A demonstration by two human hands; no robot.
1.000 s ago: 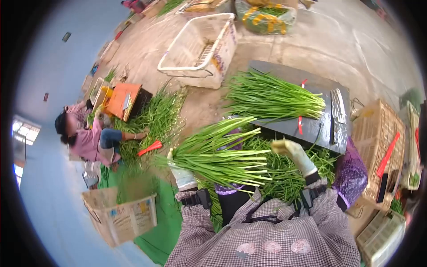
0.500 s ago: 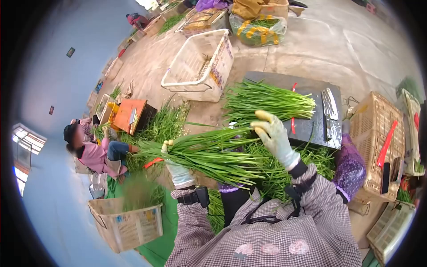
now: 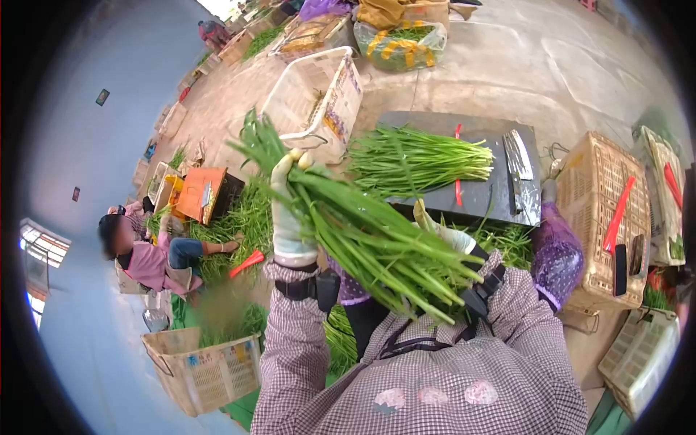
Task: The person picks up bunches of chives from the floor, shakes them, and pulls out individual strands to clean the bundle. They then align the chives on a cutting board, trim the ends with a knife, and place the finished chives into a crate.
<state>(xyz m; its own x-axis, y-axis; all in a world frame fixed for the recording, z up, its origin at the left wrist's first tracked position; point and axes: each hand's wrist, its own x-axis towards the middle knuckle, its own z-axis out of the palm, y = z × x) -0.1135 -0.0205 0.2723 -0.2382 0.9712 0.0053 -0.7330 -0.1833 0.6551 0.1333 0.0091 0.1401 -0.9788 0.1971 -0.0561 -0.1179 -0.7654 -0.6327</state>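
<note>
- The bunch hangs slantwise before the chest, leafy end up, pale ends toward the right sleeve. Those ends fan unevenly; support from below would help even them.
- The left hand has its grip curled round the leafy part, thumb and fingers closed on it. Firm but soft pressure suits, as crushed leaves would bruise.
- The right hand is partly behind the stems. Its grip is too hidden to tell, and so is any contact; an open palm under the stems would steady them.
- Loose greens lie just below the desk; lifting the bunch well above them avoids snagging.
- On the desk, a second bunch lies flat across a red tie, its pale ends fairly even. It is best left undisturbed.
- Blades lie beside those ends; sleeves and fingers should pass wide of them.
- The white basket stands beyond, upright.
</note>
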